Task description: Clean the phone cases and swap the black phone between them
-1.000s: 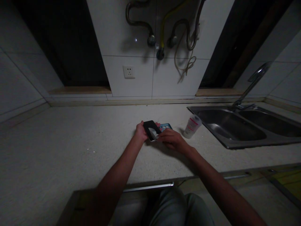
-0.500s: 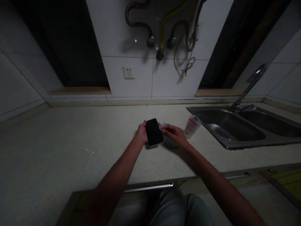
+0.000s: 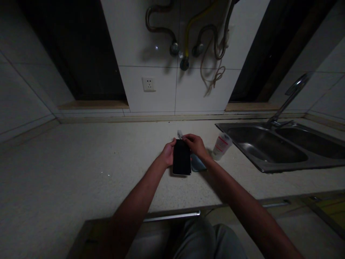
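A black phone [image 3: 182,157] is held screen-up just over the speckled countertop [image 3: 81,162]. My left hand [image 3: 168,153] grips its left edge. My right hand [image 3: 195,144] is at the phone's top right corner, fingers pinched on a small white piece [image 3: 179,134] that I cannot make out. A bluish flat object [image 3: 198,163] lies on the counter under my right wrist, partly hidden by it. A small clear bottle with a pink label [image 3: 221,145] stands just to the right.
A steel double sink [image 3: 272,147] with a tap [image 3: 292,91] fills the right side. A wall socket [image 3: 148,84] and several hoses [image 3: 205,46] hang on the tiled wall behind. The counter's front edge has a drawer handle [image 3: 172,215] below it.
The phone went from tilted with its back showing to flat with its dark screen up. My right hand moved from its lower right to its top edge, now pinching a white piece.
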The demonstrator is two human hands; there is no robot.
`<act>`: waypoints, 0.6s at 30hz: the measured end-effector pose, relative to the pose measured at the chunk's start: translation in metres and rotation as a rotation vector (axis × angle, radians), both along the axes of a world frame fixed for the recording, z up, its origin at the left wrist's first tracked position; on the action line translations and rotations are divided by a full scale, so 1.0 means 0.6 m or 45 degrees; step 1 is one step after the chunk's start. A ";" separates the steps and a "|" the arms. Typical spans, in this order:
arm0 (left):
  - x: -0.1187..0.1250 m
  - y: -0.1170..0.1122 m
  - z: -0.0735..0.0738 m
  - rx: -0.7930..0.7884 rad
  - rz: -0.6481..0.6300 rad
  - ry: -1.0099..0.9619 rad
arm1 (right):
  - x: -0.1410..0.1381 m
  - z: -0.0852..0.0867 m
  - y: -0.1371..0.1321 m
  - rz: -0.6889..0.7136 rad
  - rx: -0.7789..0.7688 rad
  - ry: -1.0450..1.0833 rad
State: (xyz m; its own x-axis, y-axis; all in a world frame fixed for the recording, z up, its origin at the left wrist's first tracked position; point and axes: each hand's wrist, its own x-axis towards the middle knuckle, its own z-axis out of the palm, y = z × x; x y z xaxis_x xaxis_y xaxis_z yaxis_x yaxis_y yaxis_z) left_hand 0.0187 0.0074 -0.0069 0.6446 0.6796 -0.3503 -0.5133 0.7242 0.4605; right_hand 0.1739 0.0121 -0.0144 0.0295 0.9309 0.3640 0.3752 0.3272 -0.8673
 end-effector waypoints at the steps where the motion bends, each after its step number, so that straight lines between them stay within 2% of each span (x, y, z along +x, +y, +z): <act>1: 0.002 -0.001 0.002 -0.015 0.012 0.035 | -0.004 0.001 0.000 0.024 0.070 -0.111; 6: 0.004 -0.002 0.013 -0.042 0.078 0.033 | -0.024 0.013 -0.020 0.106 0.436 -0.688; 9: 0.001 -0.001 0.018 -0.071 0.168 -0.010 | -0.032 0.021 -0.041 0.309 0.540 -0.883; 13: -0.007 0.003 0.017 -0.073 0.306 -0.006 | -0.034 0.029 -0.072 0.617 0.668 -0.916; 18: -0.015 0.008 0.010 -0.013 0.344 -0.029 | -0.018 0.033 -0.112 0.867 0.723 -0.846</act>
